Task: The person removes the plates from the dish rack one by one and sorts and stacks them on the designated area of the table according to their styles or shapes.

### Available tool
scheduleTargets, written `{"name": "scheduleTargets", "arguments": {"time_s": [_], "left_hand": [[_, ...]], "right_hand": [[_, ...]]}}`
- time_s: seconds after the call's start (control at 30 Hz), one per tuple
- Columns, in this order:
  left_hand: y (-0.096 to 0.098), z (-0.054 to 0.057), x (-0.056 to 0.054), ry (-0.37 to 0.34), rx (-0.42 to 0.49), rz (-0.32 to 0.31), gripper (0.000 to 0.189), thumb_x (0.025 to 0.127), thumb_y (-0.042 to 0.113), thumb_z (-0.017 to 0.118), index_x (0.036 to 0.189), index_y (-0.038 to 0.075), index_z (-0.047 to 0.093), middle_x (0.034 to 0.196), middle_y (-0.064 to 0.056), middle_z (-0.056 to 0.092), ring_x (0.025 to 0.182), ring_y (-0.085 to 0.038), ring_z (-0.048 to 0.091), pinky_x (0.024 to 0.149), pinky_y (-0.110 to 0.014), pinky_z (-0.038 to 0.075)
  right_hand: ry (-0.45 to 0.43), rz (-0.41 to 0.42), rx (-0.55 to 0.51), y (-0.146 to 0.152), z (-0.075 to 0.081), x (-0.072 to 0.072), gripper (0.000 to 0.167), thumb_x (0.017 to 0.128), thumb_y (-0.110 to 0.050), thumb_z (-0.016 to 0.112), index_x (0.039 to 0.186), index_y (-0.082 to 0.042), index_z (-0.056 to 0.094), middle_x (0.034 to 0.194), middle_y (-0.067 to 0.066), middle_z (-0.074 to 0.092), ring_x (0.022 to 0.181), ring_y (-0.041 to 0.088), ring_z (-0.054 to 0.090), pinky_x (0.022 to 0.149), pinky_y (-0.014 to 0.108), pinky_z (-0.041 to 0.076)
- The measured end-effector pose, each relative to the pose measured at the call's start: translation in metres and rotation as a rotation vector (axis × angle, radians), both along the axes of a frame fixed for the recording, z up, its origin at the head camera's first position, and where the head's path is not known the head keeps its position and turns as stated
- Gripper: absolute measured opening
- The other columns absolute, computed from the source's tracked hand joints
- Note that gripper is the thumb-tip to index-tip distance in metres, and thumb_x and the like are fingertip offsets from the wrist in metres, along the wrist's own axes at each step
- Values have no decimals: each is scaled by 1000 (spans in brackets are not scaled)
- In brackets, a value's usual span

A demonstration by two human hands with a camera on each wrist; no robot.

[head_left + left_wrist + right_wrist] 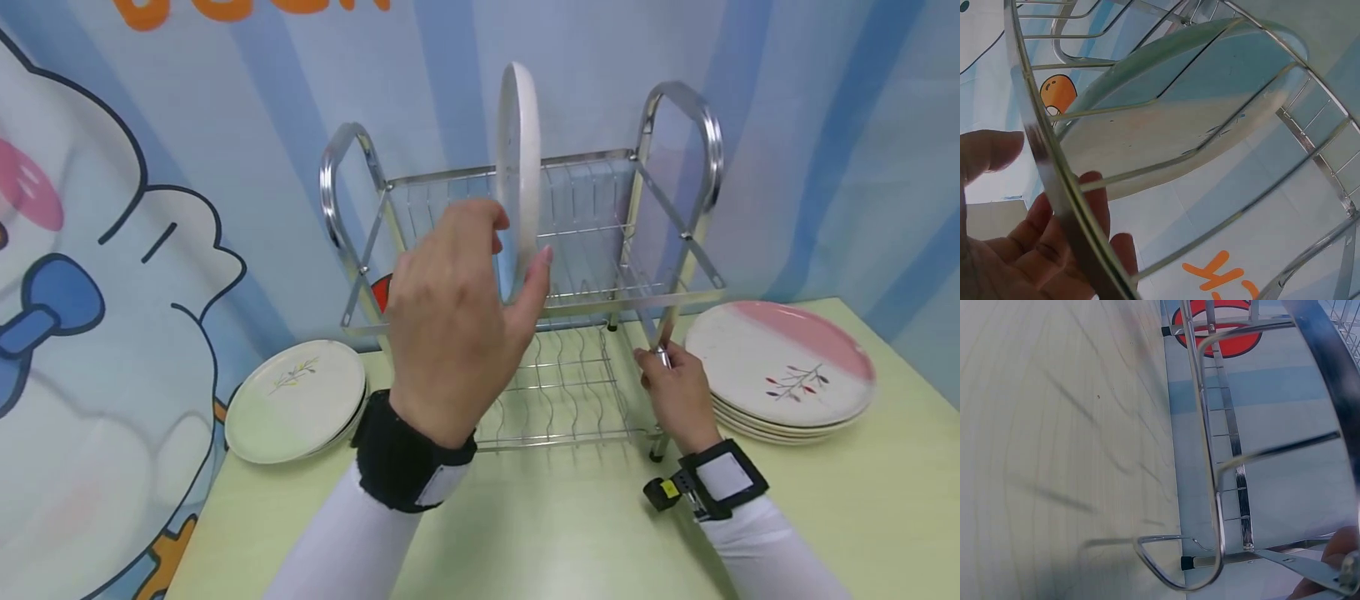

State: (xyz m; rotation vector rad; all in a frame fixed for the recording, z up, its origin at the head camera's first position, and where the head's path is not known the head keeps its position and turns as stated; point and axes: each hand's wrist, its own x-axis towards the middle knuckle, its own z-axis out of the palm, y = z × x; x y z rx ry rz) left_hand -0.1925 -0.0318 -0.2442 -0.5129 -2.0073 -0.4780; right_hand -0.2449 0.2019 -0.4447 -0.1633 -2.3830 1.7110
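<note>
A two-tier metal dish rack point(705, 154) stands on the table against the wall. One plate point(528, 158) stands upright on its upper tier; the left wrist view shows that plate point(1154, 125) through the wires, with a green-blue band and a pale part. My left hand point(457, 308) is just in front of the plate, thumb and fingers apart and loosely bent. Whether its fingertips touch the plate or rack, I cannot tell. My right hand point(678, 396) grips the rack's front right post. In the right wrist view only part of that hand point(1338, 553) shows at the lower corner.
A stack of white-and-pink plates point(780, 367) with a twig pattern lies right of the rack. Left of it is a smaller stack of pale plates point(296, 400). Behind everything hangs a blue striped cartoon backdrop point(262, 108). The pale tabletop point(555, 517) extends in front.
</note>
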Motion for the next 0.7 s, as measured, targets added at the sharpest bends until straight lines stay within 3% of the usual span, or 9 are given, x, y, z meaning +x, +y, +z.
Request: {"name": "scheduleTargets", "arguments": {"time_s": [0.13, 0.4, 0.7], "left_hand": [[2, -1, -4, -49, -16, -8, 22, 96, 23, 72, 103, 4, 63, 85, -5, 67, 64, -18, 60, 51, -32, 38], [7, -1, -8, -165, -20, -32, 19, 98, 20, 69, 103, 3, 59, 78, -5, 62, 56, -17, 55, 45, -30, 44], [7, -2, -14, -211, -55, -33, 19, 101, 21, 65, 97, 4, 57, 69, -2, 55, 50, -17, 49, 43, -31, 40]], "right_hand": [[1, -1, -14, 0, -1, 0, 32, 107, -30, 54, 90, -2, 52, 66, -1, 44, 50, 10, 31, 45, 30, 28], [25, 1, -1, 0, -1, 0, 32, 107, -28, 53, 91, 0, 53, 66, 0, 45, 49, 10, 32, 45, 30, 28], [37, -6, 3, -1, 1, 1, 35, 107, -29, 53, 90, 1, 54, 65, -1, 46, 49, 10, 32, 44, 30, 27]]}}
